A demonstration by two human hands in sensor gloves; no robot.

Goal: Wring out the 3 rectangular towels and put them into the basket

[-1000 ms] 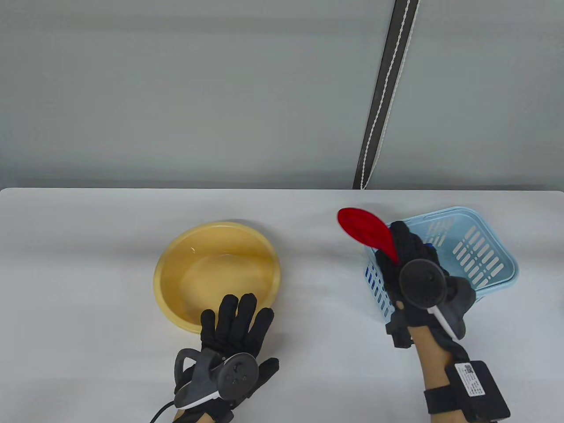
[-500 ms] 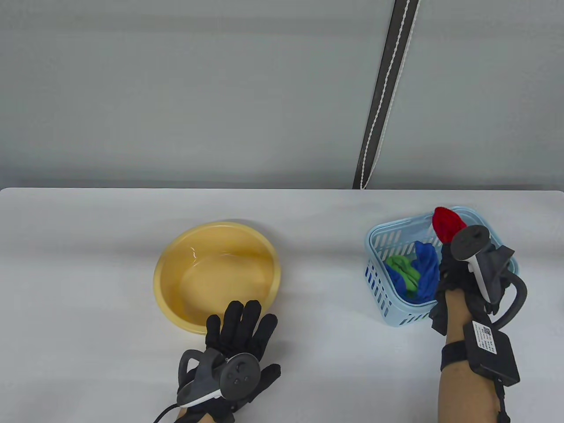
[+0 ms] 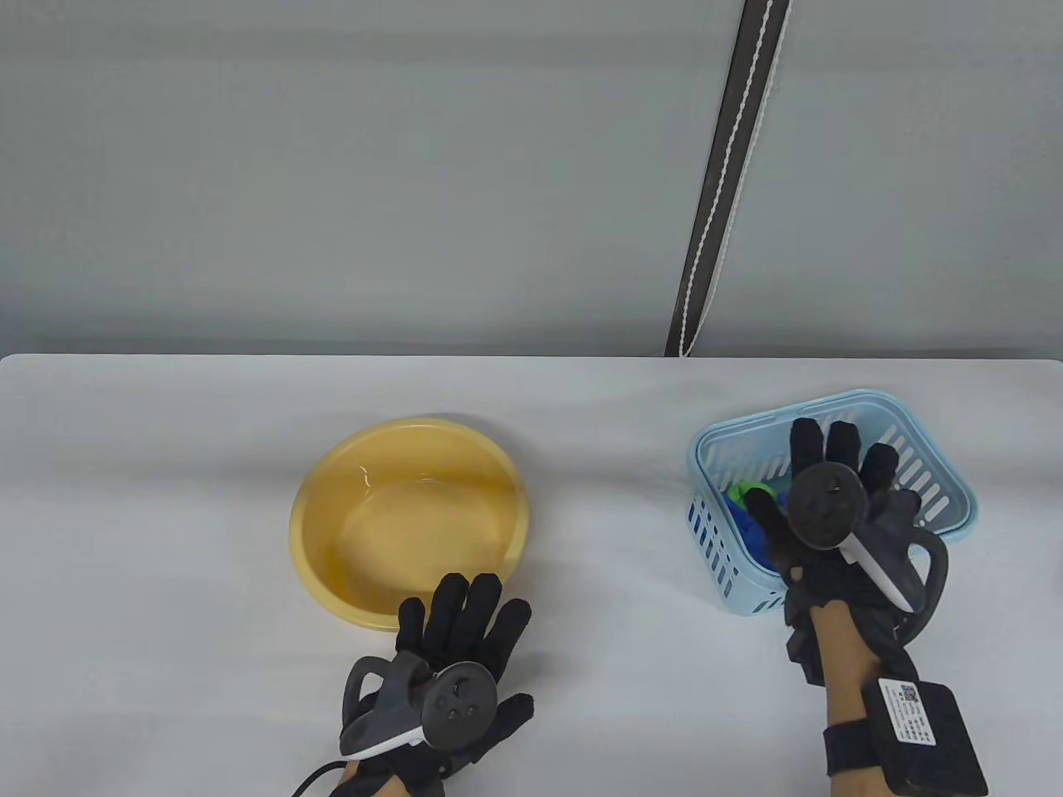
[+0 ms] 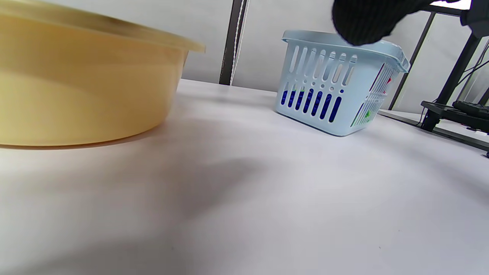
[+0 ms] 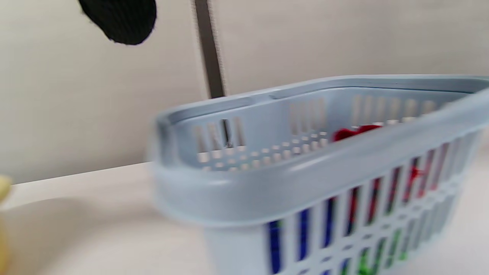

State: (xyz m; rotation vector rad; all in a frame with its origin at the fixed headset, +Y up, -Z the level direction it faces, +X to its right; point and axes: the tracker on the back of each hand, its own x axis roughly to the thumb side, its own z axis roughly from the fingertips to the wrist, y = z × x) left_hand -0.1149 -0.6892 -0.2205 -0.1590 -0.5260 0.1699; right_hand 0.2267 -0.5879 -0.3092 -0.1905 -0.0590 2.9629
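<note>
The light-blue slotted basket (image 3: 930, 477) stands on the right of the table. Over it hovers my right hand (image 3: 830, 461), fingers spread and straight, holding nothing. Beside the thumb, bits of the green towel (image 3: 751, 488) and the blue towel (image 3: 754, 531) show inside the basket. In the right wrist view the red towel (image 5: 355, 133) lies in the basket (image 5: 305, 172), with blue and green showing through the slots. My left hand (image 3: 465, 606) lies flat on the table at the front rim of the yellow basin (image 3: 332, 531), fingers straight and empty.
The yellow basin holds a little water and no towels. A dark strap (image 3: 731, 174) hangs against the grey wall behind the table. In the left wrist view the basin (image 4: 76, 84) is close on the left and the basket (image 4: 336, 88) farther right.
My right hand carried the red towel from the basket's left side over it, let it drop inside, and now hovers with fingers spread. The left hand slid slightly right and toward the front edge.
</note>
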